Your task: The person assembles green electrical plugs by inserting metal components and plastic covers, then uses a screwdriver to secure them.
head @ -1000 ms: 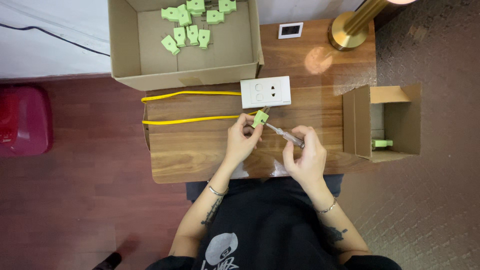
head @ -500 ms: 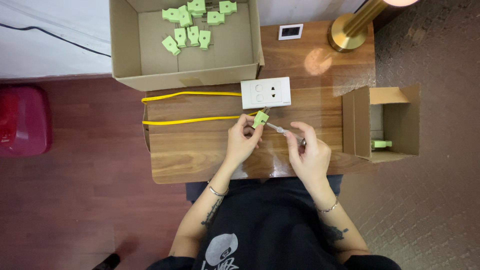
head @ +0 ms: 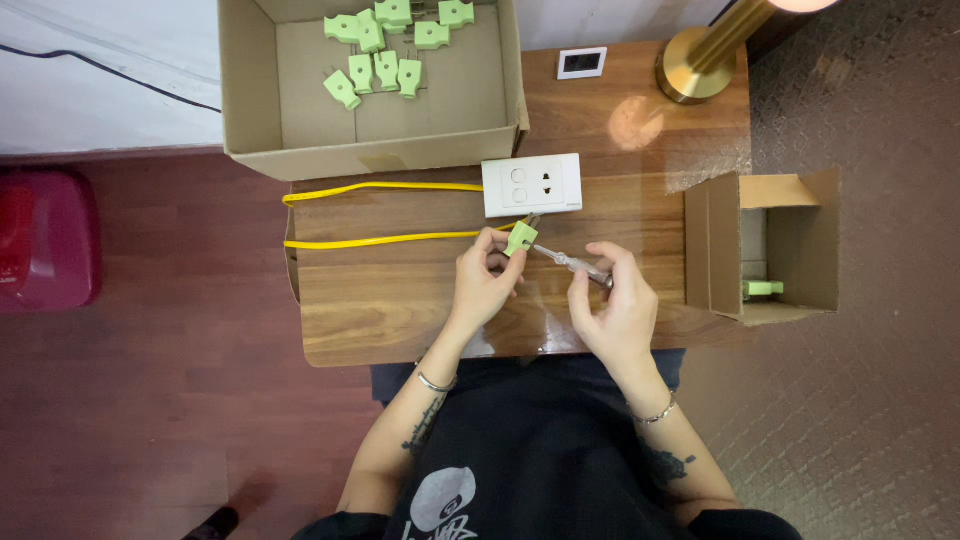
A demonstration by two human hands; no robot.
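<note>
Green plug point(head: 520, 238) sat pinched in the left hand point(head: 483, 285) just near the white socket point(head: 531, 185); the right hand point(head: 612, 305) gripped a screwdriver point(head: 566, 261) whose tip might have slipped off.

We note a small light-green plug point(head: 521, 238), tilted, at the yellow cable's point(head: 400, 240) end, just at six o'clock of the socket; a slim screwdriver point(head: 570, 263) meets it from four o'clock.

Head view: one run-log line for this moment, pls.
left hand: holds green plug on yellow cable | right hand: screwdriver, tip at plug | white socket plate beside
</note>
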